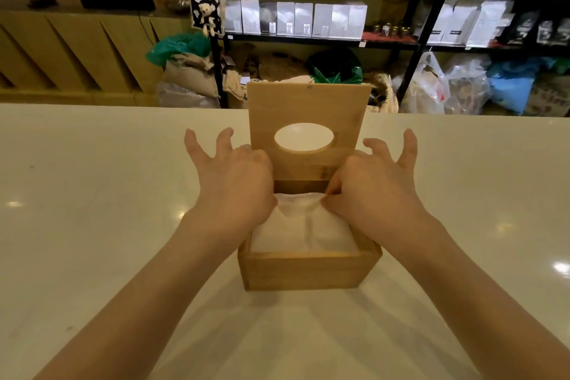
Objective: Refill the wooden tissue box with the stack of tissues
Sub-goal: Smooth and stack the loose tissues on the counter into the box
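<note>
The wooden tissue box (pixel 303 271) is seen standing on the pale surface (pixel 92 225), its near wall facing the viewer and its top open. The stack of tissues (pixel 303 230) is shown already lying inside the box, its white upper face visible just below the rim and puckered toward the far end.

Both forearms are extended over the near edge of the surface toward the box. The left hand (pixel 237 182) is laid over the left far corner of the stack, with the outer fingers spread and lifted; what its thumb and inner fingers do is hidden beneath the hand, so whether anything is gripped cannot be told. The right hand (pixel 370 185) is placed at the right far corner, its thumb and forefinger apparently pinched on the topmost tissue, the remaining fingers raised and splayed.

Behind the hands, the lid (pixel 308 126) is shown raised upright at the far end of the box, its oval opening (pixel 303 137) unobstructed; no tissue is threaded through it.

The loading step is judged to be largely complete. What appears to remain is the settling of the stack flat, possibly the drawing of a top sheet toward the opening, and the lowering of the lid.

Beyond the surface, shelves (pixel 308 40) of packaged goods and bags on the floor are visible.
</note>
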Motion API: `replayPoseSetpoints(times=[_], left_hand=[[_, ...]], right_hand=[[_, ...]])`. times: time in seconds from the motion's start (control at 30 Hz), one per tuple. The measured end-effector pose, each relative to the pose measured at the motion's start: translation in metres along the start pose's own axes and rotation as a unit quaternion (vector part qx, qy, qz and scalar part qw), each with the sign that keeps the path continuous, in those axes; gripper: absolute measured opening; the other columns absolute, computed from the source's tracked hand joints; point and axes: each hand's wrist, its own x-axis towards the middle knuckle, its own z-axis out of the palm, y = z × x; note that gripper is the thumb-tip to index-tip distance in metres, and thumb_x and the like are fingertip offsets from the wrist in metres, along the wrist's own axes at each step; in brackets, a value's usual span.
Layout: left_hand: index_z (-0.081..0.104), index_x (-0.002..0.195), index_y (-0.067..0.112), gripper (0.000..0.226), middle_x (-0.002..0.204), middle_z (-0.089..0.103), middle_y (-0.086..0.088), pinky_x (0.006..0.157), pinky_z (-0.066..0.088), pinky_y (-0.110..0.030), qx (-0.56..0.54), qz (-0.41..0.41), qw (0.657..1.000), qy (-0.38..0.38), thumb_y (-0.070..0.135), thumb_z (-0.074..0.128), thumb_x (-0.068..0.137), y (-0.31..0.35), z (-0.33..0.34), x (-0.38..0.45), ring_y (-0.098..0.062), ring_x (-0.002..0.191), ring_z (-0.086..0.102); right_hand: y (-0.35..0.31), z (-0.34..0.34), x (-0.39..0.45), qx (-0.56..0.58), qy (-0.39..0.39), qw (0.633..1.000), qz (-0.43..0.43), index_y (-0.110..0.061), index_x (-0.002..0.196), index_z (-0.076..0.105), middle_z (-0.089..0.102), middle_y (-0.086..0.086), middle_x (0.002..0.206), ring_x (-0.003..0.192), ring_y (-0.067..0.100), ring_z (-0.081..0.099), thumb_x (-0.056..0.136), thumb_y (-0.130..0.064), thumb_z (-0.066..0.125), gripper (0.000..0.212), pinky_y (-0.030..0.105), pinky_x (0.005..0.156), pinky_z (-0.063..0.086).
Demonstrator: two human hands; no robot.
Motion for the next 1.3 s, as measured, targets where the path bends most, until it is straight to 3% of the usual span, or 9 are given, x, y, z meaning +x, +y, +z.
replayPoseSetpoints(times=[0.23,0.4,0.57,0.73,0.97,1.1,1.23,1.3], left_hand=[[0.070,0.084,0.034,0.031,0.137,0.047,0.002,0.105,-0.010,-0.063,-0.016,0.014,0.998,-0.058,0.057,0.050,0.079,-0.015,-0.010,-0.003,-0.027,0.140,0.009],[0.071,0.085,0.028,0.055,0.139,0.046,0.004,0.106,-0.011,-0.060,-0.059,0.021,0.998,-0.021,0.056,0.024,0.088,-0.019,-0.014,-0.007,-0.023,0.140,0.009],[0.068,0.095,0.031,0.068,0.153,0.020,0.003,0.100,-0.023,-0.062,-0.012,0.048,0.996,-0.067,0.057,0.005,0.087,-0.012,0.004,-0.010,-0.028,0.140,-0.013],[0.065,0.105,0.031,0.073,0.154,0.016,-0.004,0.096,-0.026,-0.063,0.035,0.035,0.997,-0.057,0.063,0.002,0.083,-0.007,0.009,-0.013,-0.039,0.139,-0.012],[0.063,0.105,0.027,0.076,0.150,0.028,-0.005,0.099,-0.025,-0.061,-0.003,0.022,0.999,-0.025,0.061,-0.001,0.082,-0.008,0.006,-0.036,-0.038,0.140,-0.003],[0.064,0.104,0.028,0.073,0.149,0.031,-0.003,0.097,-0.027,-0.062,-0.010,0.014,0.999,-0.047,0.061,0.002,0.084,-0.004,0.010,-0.043,-0.038,0.140,-0.004],[0.067,0.097,0.024,0.077,0.145,0.038,-0.003,0.097,-0.026,-0.063,-0.017,0.012,0.999,-0.045,0.063,0.002,0.083,-0.003,0.010,-0.043,-0.037,0.140,-0.002],[0.066,0.102,0.024,0.078,0.144,0.040,-0.003,0.098,-0.024,-0.064,-0.026,0.005,0.998,-0.059,0.065,0.002,0.082,-0.003,0.008,-0.043,-0.036,0.140,-0.001]], right_hand=[[0.017,-0.008,-0.009,0.026,-0.040,0.998,-0.049,-0.036,0.102,0.066,0.032,0.005,0.148,0.141,0.028,-0.001,0.089,-0.038,0.046,0.024,0.058,0.103,-0.022],[0.021,-0.018,-0.008,0.122,-0.111,0.985,-0.046,-0.040,0.097,0.066,0.027,0.004,0.151,0.142,0.029,-0.003,0.092,-0.031,0.039,0.029,0.059,0.106,-0.016],[0.009,-0.006,-0.009,0.044,-0.136,0.989,-0.027,-0.034,0.110,0.062,0.013,0.007,0.155,0.140,0.037,-0.014,0.093,-0.029,0.033,0.034,0.064,0.102,-0.019],[-0.001,-0.006,-0.013,-0.015,-0.151,0.988,0.015,-0.023,0.103,0.063,0.013,0.015,0.154,0.139,0.043,-0.013,0.092,-0.029,0.036,0.030,0.071,0.100,-0.014],[0.007,-0.017,-0.028,0.074,-0.196,0.978,-0.008,-0.023,0.096,0.066,0.028,0.010,0.149,0.141,0.036,-0.009,0.091,-0.037,0.039,0.031,0.066,0.103,-0.015],[0.004,-0.016,-0.031,0.070,-0.220,0.973,0.014,-0.016,0.087,0.062,0.048,0.011,0.133,0.141,0.035,0.002,0.089,-0.043,0.042,0.034,0.068,0.104,-0.009],[0.002,-0.014,-0.032,0.063,-0.194,0.979,0.019,-0.019,0.080,0.054,0.051,0.010,0.129,0.140,0.034,0.010,0.088,-0.049,0.041,0.034,0.069,0.104,-0.007],[0.003,-0.014,-0.033,0.086,-0.188,0.978,0.016,-0.016,0.077,0.058,0.055,0.009,0.123,0.137,0.033,0.017,0.087,-0.051,0.041,0.040,0.068,0.105,-0.005]])
